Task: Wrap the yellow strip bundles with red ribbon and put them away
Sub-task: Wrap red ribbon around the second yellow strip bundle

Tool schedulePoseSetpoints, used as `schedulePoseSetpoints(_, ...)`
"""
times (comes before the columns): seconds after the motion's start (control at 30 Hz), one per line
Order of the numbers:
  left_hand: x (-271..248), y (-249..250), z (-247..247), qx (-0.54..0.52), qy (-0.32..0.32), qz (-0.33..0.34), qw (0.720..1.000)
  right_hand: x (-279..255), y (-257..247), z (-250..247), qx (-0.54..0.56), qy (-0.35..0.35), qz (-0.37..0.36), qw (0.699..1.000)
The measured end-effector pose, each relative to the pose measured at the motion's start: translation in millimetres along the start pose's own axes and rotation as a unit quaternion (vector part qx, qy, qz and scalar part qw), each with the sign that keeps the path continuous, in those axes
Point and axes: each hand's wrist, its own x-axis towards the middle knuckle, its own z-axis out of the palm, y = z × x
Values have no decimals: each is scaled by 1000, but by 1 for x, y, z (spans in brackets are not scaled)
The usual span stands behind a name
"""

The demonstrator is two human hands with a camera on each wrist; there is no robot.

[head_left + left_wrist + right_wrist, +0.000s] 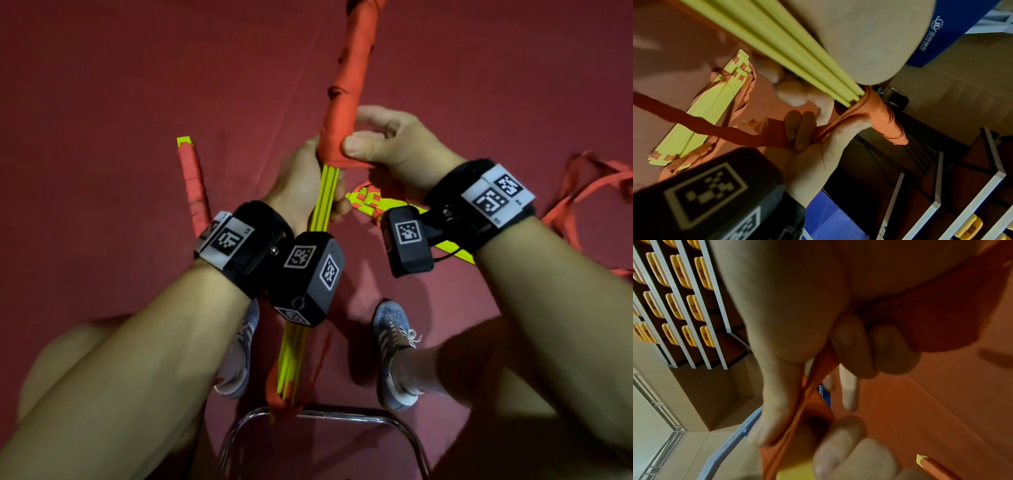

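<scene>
A long bundle of yellow strips [323,198] slants up between my knees, its upper length wrapped in red ribbon [346,92]. My left hand [308,181] grips the bare yellow part just below the wrap. My right hand [373,144] pinches the ribbon against the wrap's lower edge with thumb and fingers. In the left wrist view the yellow strips [797,53] run into the wrap [885,123], and the ribbon tail [715,128] trails from the right hand's fingers [803,129]. The right wrist view shows the ribbon [812,386] squeezed between thumb and fingers.
A fully wrapped bundle [193,188] lies on the red floor to the left. Bare yellow strips [366,202] lie under my right wrist. Loose red ribbon [589,192] is piled at the right. A metal stool frame [325,414] and my shoes [394,353] are below.
</scene>
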Motion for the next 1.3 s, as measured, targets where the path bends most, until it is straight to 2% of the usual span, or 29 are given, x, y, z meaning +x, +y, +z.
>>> schedulePoseSetpoints(0.07, -1, -1, -3, 29, -29, -30, 999, 0, 2, 1, -1, -27, 7, 1000)
schedulePoseSetpoints(0.13, -1, -3, -4, 39, -39, -31, 998, 1, 3, 0, -19, -20, 8, 1000)
schedulePoseSetpoints(0.3, 4, -8, 3, -67, 3, 14, 998, 9, 8, -1, -43, 131, -37, 990)
schedulePoseSetpoints(0.4, 1, -8, 5, -96, 11, 58, 994, 11, 10, 1, -25, 166, -46, 985)
schedulePoseSetpoints(0.47, -1, -7, 4, -78, 21, 70, 994, 10, 7, 1, -18, 161, -41, 986)
schedulePoseSetpoints(0.57, 0, -8, 1, -15, 80, 102, 991, 9, 2, -3, 2, 123, -19, 992)
schedulePoseSetpoints(0.67, -3, -3, 3, -26, 121, 118, 985, 7, -4, -4, 12, 93, -11, 996)
schedulePoseSetpoints(0.8, -8, 2, 6, -35, 135, 113, 984, 1, -11, -6, -34, 56, 5, 998)
schedulePoseSetpoints(0.9, -11, 1, 6, -44, 122, 103, 986, -3, -10, -8, -39, 34, 4, 999)
schedulePoseSetpoints(1.0, -10, 1, 7, -62, 79, 92, 991, -5, -11, -9, -11, 5, 8, 1000)
schedulePoseSetpoints(1.1, -10, 1, 9, -69, 13, 46, 996, -6, -11, -6, 21, -31, 0, 999)
schedulePoseSetpoints(1.3, -12, 4, 7, -55, -59, -39, 996, -3, -4, 3, 64, -26, -12, 998)
